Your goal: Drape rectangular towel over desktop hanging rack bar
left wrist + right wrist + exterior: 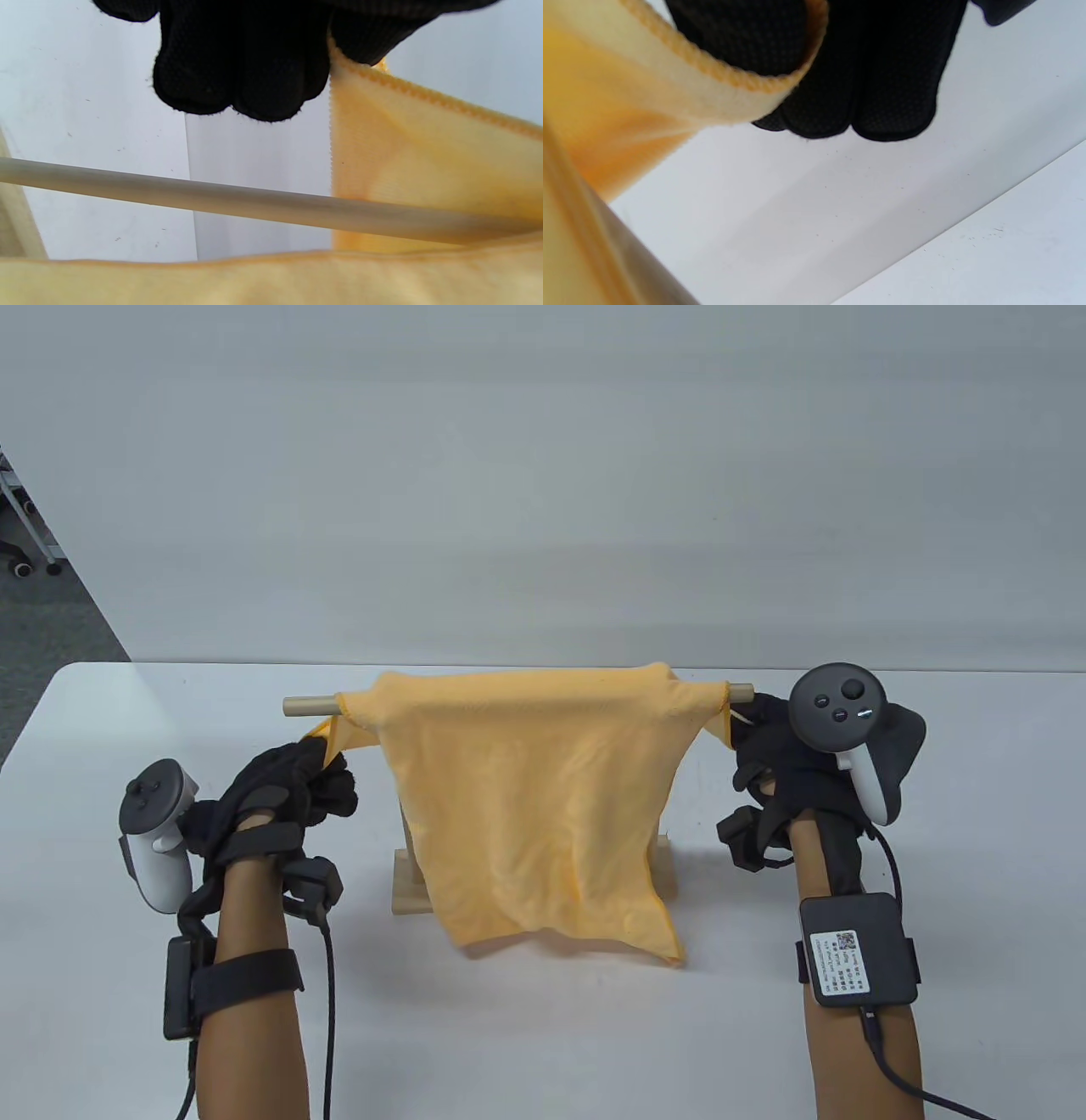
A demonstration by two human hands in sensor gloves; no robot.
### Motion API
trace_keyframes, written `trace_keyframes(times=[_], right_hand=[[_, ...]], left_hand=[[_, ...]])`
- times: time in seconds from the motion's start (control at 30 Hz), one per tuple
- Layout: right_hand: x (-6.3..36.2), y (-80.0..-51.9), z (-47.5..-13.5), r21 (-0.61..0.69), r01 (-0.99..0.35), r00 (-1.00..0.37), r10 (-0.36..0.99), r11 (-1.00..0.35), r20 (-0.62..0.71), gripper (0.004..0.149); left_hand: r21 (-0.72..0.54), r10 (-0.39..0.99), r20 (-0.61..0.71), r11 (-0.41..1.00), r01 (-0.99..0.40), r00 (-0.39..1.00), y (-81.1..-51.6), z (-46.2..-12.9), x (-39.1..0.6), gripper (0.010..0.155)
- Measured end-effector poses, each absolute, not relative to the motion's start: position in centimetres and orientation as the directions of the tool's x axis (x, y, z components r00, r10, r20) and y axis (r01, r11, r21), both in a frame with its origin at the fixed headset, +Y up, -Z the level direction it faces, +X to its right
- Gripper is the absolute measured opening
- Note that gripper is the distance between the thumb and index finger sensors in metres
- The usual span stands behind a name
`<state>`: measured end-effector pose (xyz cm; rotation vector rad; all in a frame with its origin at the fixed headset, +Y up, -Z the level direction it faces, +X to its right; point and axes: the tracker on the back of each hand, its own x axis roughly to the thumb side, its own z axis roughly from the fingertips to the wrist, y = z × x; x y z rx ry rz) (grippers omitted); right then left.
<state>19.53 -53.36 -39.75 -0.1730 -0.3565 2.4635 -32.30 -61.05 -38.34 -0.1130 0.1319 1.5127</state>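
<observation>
A yellow rectangular towel (526,797) hangs over the wooden rack bar (297,706), its near half draped down to the table in the table view. My left hand (318,768) pinches the towel's left corner just below the bar's left end. My right hand (747,729) pinches the right corner beside the bar's right end (742,691). In the left wrist view my fingers (237,72) grip the towel's hemmed edge (424,140) above the bar (254,203). In the right wrist view the towel edge (721,80) curls in front of my fingers (865,84).
The rack's wooden base (407,891) stands on the white table (170,712), mostly hidden behind the towel. The table's far edge runs just behind the bar. A grey wall lies beyond, with chair wheels (21,568) at far left.
</observation>
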Motion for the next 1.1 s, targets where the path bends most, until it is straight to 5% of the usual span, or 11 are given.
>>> trace_keyframes(times=[0.8,1.1], right_hand=[[17.3,-61.3,-40.2,-0.14,-0.409,-0.881,0.43,-0.902,-0.198,0.036],[17.1,-62.0,-39.5,-0.094,-0.42,-0.88,0.431,-0.903,-0.2,0.047]], left_hand=[[0.003,0.881,-0.364,0.326,-0.945,0.302,-68.2,-36.8,-31.5,0.036],[-0.087,0.909,-0.35,0.21,-0.974,0.227,-68.4,-35.9,-31.4,0.049]])
